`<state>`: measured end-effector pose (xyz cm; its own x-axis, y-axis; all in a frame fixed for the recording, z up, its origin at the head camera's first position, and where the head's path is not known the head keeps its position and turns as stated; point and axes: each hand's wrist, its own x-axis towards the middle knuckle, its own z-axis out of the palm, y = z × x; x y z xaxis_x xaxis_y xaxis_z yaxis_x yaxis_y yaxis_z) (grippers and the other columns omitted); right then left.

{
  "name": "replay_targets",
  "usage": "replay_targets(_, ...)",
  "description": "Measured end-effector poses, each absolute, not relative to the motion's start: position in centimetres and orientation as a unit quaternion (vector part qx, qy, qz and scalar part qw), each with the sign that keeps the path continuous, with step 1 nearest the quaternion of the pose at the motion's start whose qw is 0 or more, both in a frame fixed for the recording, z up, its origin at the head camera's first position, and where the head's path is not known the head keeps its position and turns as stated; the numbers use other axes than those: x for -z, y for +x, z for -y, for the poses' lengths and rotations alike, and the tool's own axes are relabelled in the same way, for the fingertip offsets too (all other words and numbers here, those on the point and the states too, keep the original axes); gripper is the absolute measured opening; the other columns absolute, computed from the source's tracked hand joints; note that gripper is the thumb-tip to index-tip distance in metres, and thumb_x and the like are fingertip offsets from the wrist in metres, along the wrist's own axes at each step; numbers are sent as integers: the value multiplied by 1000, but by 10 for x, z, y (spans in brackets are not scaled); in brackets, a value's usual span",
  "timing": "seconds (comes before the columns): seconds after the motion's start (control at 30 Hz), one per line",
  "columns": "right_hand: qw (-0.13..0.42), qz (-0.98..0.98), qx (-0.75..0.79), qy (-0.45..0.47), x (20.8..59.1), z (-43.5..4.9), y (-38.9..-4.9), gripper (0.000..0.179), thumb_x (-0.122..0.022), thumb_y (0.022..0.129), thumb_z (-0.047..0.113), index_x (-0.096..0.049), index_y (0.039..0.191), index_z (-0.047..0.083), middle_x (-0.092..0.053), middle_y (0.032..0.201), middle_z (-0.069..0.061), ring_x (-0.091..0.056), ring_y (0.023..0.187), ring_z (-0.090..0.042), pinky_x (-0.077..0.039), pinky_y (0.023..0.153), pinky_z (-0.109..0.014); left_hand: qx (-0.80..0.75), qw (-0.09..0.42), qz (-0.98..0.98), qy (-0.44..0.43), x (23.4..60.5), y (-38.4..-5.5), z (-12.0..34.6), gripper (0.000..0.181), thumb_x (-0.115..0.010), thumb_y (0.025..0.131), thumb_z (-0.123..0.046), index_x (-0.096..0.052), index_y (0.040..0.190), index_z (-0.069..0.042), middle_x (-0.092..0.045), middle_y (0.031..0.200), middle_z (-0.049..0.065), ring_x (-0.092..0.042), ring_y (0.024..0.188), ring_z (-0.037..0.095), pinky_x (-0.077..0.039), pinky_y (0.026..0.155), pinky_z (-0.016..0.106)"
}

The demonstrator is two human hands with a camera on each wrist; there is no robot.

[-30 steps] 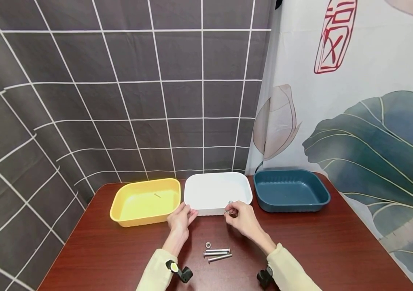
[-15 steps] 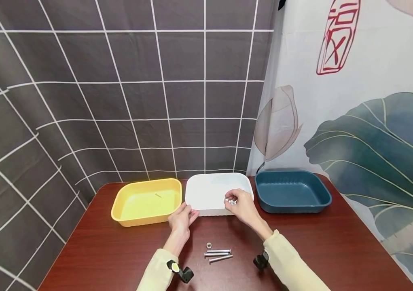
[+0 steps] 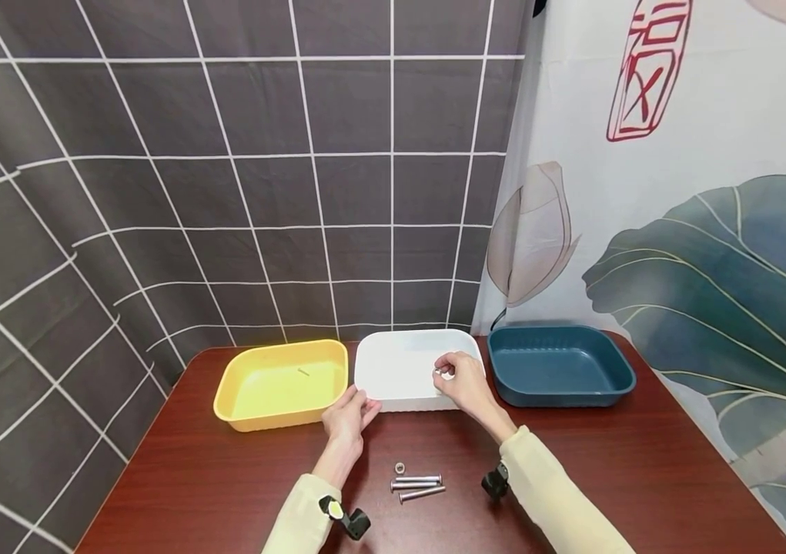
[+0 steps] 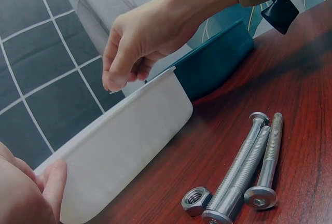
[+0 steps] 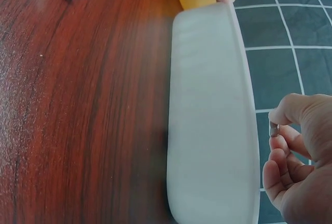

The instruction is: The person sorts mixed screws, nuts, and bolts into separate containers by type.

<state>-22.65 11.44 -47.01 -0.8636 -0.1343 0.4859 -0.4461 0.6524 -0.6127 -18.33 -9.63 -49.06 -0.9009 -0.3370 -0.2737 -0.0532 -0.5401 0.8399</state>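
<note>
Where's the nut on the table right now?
In the head view, the nut is low, near the middle, just beyond the left ends of the three bolts and in front of the white tray.

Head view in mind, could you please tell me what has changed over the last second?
The right hand has moved forward from the near edge of the white tray to over it, still pinching a small metal piece. The left hand stays at its near left corner; the nut and bolts stayed put.
</note>
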Motion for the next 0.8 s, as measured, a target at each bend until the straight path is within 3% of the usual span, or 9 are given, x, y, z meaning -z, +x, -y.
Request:
replay_targets(0.37, 255, 875, -377, 161, 474, -118, -226, 12, -70, 79, -4, -74, 91, -3, -66, 80, -10, -63, 73, -25, -57, 63, -36, 851, 87, 476, 202, 492, -184, 96, 47, -54, 91, 14, -44, 137, 21, -63, 70, 8, -66, 60, 14, -65, 67, 30)
replay_targets(0.6, 277, 859, -393, 174, 475, -120, -221, 12, -70, 79, -6, -74, 91, -2, -64, 78, -7, -61, 71, -22, -56, 59, -31, 850, 87, 479, 202, 493, -184, 96, 48, -54, 91, 14, -44, 137, 20, -63, 69, 8, -65, 60, 14, -65, 67, 30)
replay_targets(0.8, 253, 838, -444, 189, 472, -116, -208, 14, -73, 78, -6, -73, 91, -1, -64, 78, -2, -61, 69, -17, -53, 57, -22, 853, 85, 473, 204, 493, -184, 96, 48, -55, 92, 14, -44, 138, 20, -63, 70, 8, -65, 62, 14, -65, 68, 31)
